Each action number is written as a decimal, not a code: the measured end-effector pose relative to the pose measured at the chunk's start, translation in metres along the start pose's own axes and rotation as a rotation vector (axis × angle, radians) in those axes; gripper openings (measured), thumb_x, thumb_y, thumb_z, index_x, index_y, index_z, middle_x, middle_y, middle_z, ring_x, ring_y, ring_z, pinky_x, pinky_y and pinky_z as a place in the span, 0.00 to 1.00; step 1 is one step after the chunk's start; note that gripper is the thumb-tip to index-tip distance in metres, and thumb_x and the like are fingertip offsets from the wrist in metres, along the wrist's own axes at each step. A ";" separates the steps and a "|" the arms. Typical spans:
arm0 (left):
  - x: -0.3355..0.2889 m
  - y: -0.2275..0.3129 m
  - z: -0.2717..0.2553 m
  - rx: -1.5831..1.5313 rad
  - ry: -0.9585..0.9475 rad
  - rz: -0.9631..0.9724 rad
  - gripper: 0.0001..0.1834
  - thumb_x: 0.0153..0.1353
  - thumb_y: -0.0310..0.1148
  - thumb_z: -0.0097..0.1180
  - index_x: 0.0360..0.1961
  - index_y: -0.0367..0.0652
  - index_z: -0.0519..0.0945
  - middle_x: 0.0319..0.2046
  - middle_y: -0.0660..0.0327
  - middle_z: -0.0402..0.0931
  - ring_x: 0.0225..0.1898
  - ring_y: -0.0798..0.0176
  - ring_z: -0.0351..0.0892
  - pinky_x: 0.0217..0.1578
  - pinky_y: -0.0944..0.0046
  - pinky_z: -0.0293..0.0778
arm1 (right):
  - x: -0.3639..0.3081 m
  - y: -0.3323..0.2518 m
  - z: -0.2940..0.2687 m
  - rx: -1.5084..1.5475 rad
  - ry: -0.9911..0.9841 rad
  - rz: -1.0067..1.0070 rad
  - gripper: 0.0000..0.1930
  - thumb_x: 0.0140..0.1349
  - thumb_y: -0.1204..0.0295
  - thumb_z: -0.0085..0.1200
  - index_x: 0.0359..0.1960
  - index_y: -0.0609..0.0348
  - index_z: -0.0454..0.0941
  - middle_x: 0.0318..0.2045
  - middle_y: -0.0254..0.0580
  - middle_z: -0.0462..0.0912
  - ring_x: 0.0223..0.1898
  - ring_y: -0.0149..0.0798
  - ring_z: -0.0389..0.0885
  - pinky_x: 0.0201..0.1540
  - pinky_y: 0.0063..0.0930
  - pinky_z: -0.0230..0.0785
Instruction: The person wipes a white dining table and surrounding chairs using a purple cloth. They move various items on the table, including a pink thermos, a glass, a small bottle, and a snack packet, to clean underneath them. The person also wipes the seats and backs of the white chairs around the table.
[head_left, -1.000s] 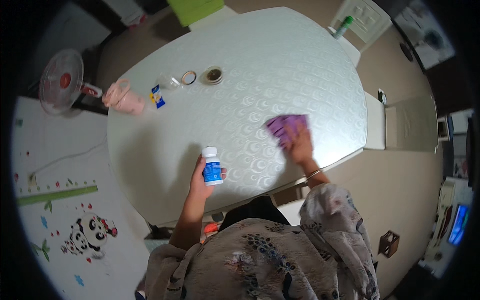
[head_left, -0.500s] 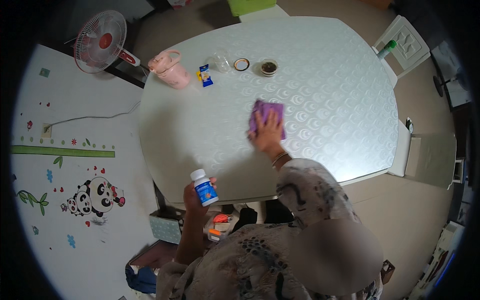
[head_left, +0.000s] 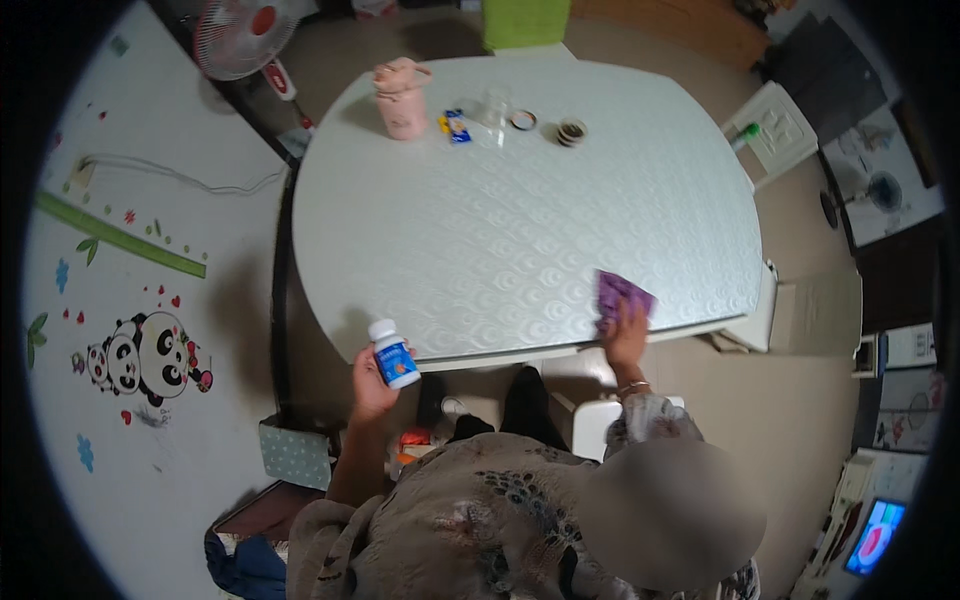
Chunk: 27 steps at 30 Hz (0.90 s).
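My left hand (head_left: 370,392) is wrapped round a white pill bottle (head_left: 392,354) with a white cap and a blue label. It holds the bottle nearly upright, tipped slightly left, just off the table's near left edge. At the near right edge, my right hand (head_left: 627,332) presses a folded purple cloth (head_left: 614,287) against the tabletop. Its fingers lie over the cloth and hold it, and the cloth's far corners stick out past them. Beneath is a pale, glossy table (head_left: 480,220) with a crescent pattern.
Toward the far side stand a pink jug (head_left: 402,110), a blue packet (head_left: 457,127), a clear jar (head_left: 496,105), a round lid (head_left: 523,120) and a small dark-filled container (head_left: 570,132). A fan (head_left: 243,38) is at far left; a white chair (head_left: 775,135) is at far right.
My right hand has brought the purple cloth from mid-table toward me and to the right, to the near edge. My left hand still holds the bottle. The whole view has shifted.
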<state>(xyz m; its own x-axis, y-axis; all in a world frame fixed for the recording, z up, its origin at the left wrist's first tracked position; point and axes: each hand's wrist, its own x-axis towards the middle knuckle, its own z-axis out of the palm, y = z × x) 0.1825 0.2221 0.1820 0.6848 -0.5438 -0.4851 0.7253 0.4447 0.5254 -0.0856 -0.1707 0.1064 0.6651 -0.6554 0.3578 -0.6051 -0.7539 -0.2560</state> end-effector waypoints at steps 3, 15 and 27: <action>-0.011 0.011 -0.013 0.048 -0.057 -0.028 0.22 0.64 0.41 0.39 0.51 0.36 0.72 0.40 0.49 0.79 0.39 0.48 0.81 0.41 0.51 0.78 | 0.006 -0.008 0.020 -0.215 -0.056 0.429 0.31 0.60 0.57 0.50 0.65 0.50 0.62 0.65 0.61 0.58 0.65 0.63 0.57 0.65 0.55 0.50; -0.010 0.041 -0.034 0.048 0.017 -0.017 0.23 0.65 0.43 0.39 0.52 0.40 0.72 0.40 0.52 0.80 0.38 0.53 0.82 0.39 0.54 0.79 | 0.137 -0.199 0.139 0.036 -0.417 -0.236 0.36 0.61 0.50 0.48 0.70 0.39 0.52 0.70 0.57 0.49 0.70 0.58 0.49 0.69 0.55 0.41; 0.026 0.076 -0.053 -0.217 0.213 0.086 0.24 0.61 0.45 0.50 0.55 0.44 0.70 0.43 0.52 0.78 0.43 0.48 0.80 0.41 0.49 0.78 | 0.231 -0.303 0.182 0.022 -0.545 -0.270 0.37 0.59 0.47 0.44 0.70 0.41 0.53 0.72 0.56 0.42 0.72 0.58 0.38 0.70 0.57 0.28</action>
<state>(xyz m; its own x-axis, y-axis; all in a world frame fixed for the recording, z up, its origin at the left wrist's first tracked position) 0.2591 0.2799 0.1721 0.7269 -0.3463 -0.5931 0.6464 0.6367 0.4204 0.3307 -0.1022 0.1036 0.9257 -0.3657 -0.0967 -0.3782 -0.8939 -0.2406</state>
